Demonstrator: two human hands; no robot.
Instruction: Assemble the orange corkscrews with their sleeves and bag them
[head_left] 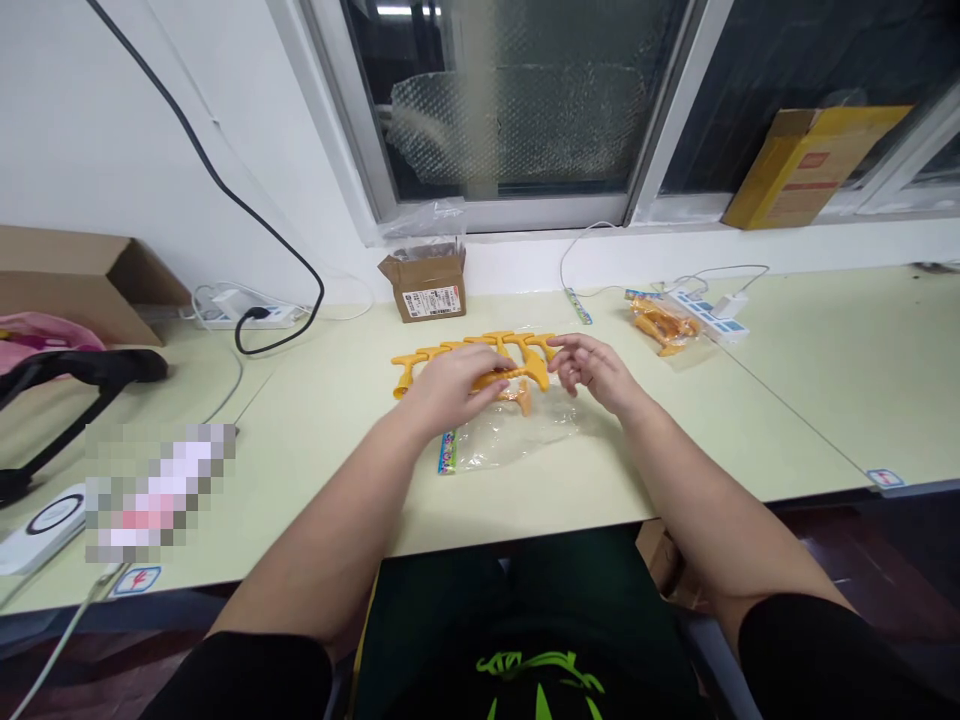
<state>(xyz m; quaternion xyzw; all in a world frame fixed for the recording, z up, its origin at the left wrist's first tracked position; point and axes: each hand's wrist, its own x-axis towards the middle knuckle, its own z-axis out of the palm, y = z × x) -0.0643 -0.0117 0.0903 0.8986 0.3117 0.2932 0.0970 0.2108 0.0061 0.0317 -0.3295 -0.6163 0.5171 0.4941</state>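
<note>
My left hand (459, 385) is closed around the handle of a yellow plastic toy tool (535, 372) with a hammer-like head pointing right. Just beside that head is my right hand (596, 370), its fingers loosely bent and apart, holding nothing; whether a fingertip touches the head I cannot tell. Behind the hands several similar yellow toy tools (499, 340) lie side by side in a row, partly hidden by my left hand. Below them a clear plastic bag (517, 435) with a colourful header strip lies on the table, and another yellow tool (523, 398) shows in or under it.
A small cardboard box (427, 285) stands against the wall. To the right, a bag of orange-yellow pieces (664, 325) lies by a power strip (709, 315). At left are a black curved frame (82, 370), a second power strip (277, 318), cables and a white charger (52, 520).
</note>
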